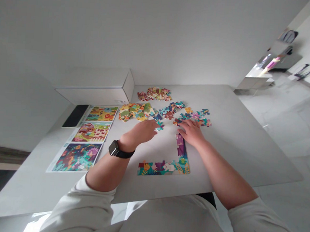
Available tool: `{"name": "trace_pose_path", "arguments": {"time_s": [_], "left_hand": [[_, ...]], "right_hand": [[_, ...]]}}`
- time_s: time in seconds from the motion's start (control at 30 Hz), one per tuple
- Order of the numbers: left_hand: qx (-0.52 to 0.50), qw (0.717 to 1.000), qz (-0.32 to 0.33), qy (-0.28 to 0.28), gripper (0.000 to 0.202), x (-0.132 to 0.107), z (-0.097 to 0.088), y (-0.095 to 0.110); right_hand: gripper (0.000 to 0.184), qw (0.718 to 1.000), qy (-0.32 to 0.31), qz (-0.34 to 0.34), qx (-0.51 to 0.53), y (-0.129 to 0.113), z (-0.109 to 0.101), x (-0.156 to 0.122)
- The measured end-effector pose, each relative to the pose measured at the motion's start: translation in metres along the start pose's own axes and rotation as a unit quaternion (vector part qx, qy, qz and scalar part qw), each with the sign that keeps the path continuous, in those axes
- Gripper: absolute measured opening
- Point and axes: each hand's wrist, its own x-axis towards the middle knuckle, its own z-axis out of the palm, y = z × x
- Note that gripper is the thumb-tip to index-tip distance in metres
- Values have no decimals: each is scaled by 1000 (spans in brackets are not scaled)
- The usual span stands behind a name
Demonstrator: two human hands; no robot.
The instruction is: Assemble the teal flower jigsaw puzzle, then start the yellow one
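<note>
The L-shaped puzzle border (169, 167) lies nearest. At its far end, the right hand (192, 133) spreads slightly parted fingers over loose pieces (206, 122). Left of that end, the left hand (145, 130) curls at a teal piece (160, 126); its grip I cannot tell.

The left hand (145, 131) is just beyond the black watch (114, 148) on its wrist (125, 142), back upward, fingers bent, tips partly hidden. The left forearm (105, 172) slants back from the watch. Well right of the watch, the right hand (193, 132) lies palm down, fingers loosely extended, its forearm (220, 165) angled inward.
</note>
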Motion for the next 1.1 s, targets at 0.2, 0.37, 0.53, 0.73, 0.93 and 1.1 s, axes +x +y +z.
{"name": "trace_pose_path", "arguments": {"time_s": [0.2, 0.37, 0.53, 0.73, 0.93, 1.1], "left_hand": [[-1, 1000, -3, -13, 34, 7, 7, 19], [-40, 999, 36, 1, 43, 9, 10, 32], [-65, 996, 49, 20, 45, 15, 12, 40], [-73, 994, 1, 84, 46, 11, 7, 22], [-89, 992, -1, 85, 48, 47, -6, 2], [-63, 995, -43, 60, 40, 110, -9, 9]], "right_hand": [[47, 998, 43, 43, -12, 8, 2, 1], [51, 997, 9, 62, -33, 3, 4, 3], [48, 993, 20, 105, -47, 0, -1, 3], [43, 984, 56, 152, -66, 3, -6, 1], [39, 986, 105, 125, -34, 6, 0, 5], [37, 982, 156, 108, 17, 16, 9, 11]]}}
